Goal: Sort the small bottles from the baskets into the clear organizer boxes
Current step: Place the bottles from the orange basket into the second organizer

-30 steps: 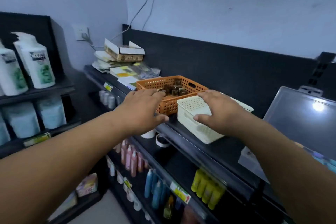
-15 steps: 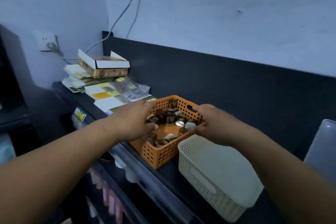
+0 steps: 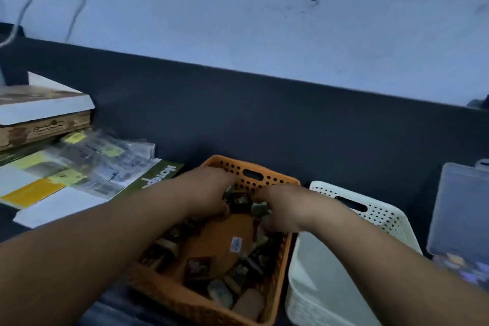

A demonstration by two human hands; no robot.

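Note:
An orange perforated basket [image 3: 267, 180] sits on the dark shelf top, holding several small dark bottles [image 3: 197, 268] scattered around its bare floor. Both hands are inside it near the far end. My left hand [image 3: 205, 194] curls its fingers over bottles at the back left. My right hand [image 3: 281, 208] closes around a small greenish bottle [image 3: 258, 208] at the back right. The frame is blurred, so the exact grip of the left hand is unclear. A clear organizer box [image 3: 461, 209] stands at the right edge.
A white perforated basket [image 3: 375, 213] sits against the orange one's right side. Papers and a green booklet [image 3: 79, 177] lie to the left, with a cardboard box [image 3: 39, 119] behind them. A dark back panel [image 3: 264, 119] runs along the wall.
The view has moved closer and lower over the orange basket. Both hands have gone from its rim deeper inside, among the bottles at the far end.

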